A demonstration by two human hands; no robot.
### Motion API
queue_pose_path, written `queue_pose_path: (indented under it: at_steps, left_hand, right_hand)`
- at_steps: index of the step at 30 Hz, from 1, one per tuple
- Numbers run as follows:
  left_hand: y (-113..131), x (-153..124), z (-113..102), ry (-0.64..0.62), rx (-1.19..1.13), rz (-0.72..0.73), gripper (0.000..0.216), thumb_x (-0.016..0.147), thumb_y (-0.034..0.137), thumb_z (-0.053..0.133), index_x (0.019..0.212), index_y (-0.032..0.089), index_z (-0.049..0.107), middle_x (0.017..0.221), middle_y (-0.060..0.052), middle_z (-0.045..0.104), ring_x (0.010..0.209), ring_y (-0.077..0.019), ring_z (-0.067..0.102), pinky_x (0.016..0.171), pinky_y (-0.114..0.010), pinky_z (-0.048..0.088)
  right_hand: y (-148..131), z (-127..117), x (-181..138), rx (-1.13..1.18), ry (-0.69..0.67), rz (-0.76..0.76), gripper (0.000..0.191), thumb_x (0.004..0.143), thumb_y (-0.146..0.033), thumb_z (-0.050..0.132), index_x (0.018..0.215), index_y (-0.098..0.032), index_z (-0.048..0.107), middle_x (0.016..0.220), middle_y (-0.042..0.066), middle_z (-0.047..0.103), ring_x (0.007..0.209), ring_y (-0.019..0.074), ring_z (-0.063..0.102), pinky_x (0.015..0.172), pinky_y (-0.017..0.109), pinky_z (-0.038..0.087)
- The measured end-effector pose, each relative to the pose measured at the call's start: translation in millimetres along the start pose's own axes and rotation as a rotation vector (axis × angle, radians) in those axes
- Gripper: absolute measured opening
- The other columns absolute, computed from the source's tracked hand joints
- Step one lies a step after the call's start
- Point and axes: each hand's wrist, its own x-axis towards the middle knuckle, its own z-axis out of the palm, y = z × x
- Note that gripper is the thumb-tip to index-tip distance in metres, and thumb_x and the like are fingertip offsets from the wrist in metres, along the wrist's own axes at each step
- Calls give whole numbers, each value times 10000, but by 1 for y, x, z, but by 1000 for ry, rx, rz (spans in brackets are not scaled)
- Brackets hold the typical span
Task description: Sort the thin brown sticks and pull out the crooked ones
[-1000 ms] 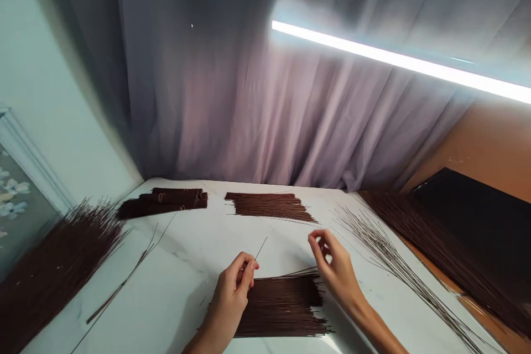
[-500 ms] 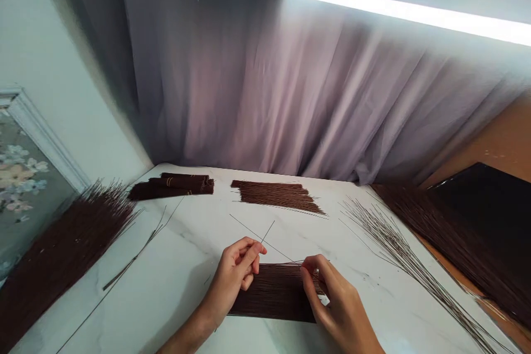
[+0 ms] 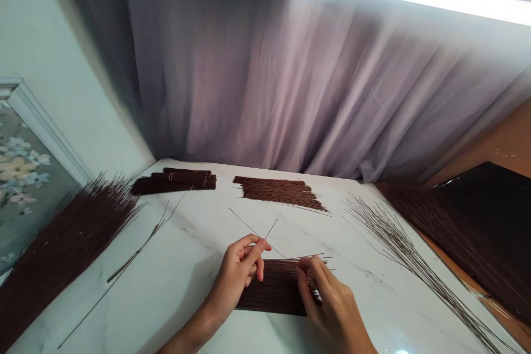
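My left hand [image 3: 244,263] is closed in a pinch on a thin dark brown stick [image 3: 272,228], whose free end points up and right. My right hand [image 3: 327,293] pinches near the upper right end of a dense pile of similar sticks [image 3: 274,290], on the table in front of me. Another long thin stick [image 3: 244,223] slants from the upper left, passing behind my left fingertips, down to the right fingertips, which appear to grip its end. A few loose sticks jut out along the pile's top edge. My right fingers cover part of the pile's right end.
Behind lie tied dark bundles [image 3: 182,180] and a flat row of brown sticks [image 3: 282,193]. A large heap of sticks [image 3: 62,254] fills the left side, with a few loose sticks [image 3: 135,257] beside it. Spread sticks [image 3: 418,268] and another dark heap [image 3: 452,243] lie right on the marble-patterned table [image 3: 174,271].
My right hand has shifted slightly left along the pile, and sticks at its top right edge now fan out more. My left hand keeps its pinch. The camera view has tilted slightly.
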Motion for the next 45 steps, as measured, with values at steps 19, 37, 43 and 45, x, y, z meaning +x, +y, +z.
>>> queue_pose_path:
  at_steps: [19, 37, 43, 45]
  left_hand:
    - [12, -12, 3, -5, -83, 51, 370, 937, 524, 616, 845, 170, 666, 683, 40, 510, 496, -49, 298, 365, -128, 127]
    - [-4, -17, 12, -241, 67, -16, 391, 931, 527, 618, 779, 168, 592, 603, 57, 507, 442, -41, 262, 374, -156, 191]
    - [13, -27, 11, -292, -98, -29, 321, 956, 436, 614, 788, 162, 625, 578, 55, 515, 436, -37, 240, 381, -155, 171]
    - [15, -35, 16, -373, -125, -80, 296, 940, 401, 626, 766, 161, 634, 564, 42, 537, 428, -43, 248, 370, -161, 181]
  right_hand:
    - [0, -8, 5, 399, -136, 169, 236, 1064, -329, 435, 946, -234, 615, 862, 28, 611, 675, 140, 567, 595, 249, 446]
    - [-8, -44, 12, 356, -13, -160, 178, 1009, -86, 484, 1047, -213, 604, 843, 23, 613, 747, 142, 570, 662, 251, 446]
    - [-6, -25, -19, 501, -240, 15, 181, 1037, -166, 455, 912, -209, 578, 797, 8, 599, 688, 132, 551, 604, 241, 442]
    - [4, -29, -5, 563, -382, 8, 195, 1047, -210, 460, 895, -204, 582, 827, 13, 616, 731, 136, 566, 646, 246, 466]
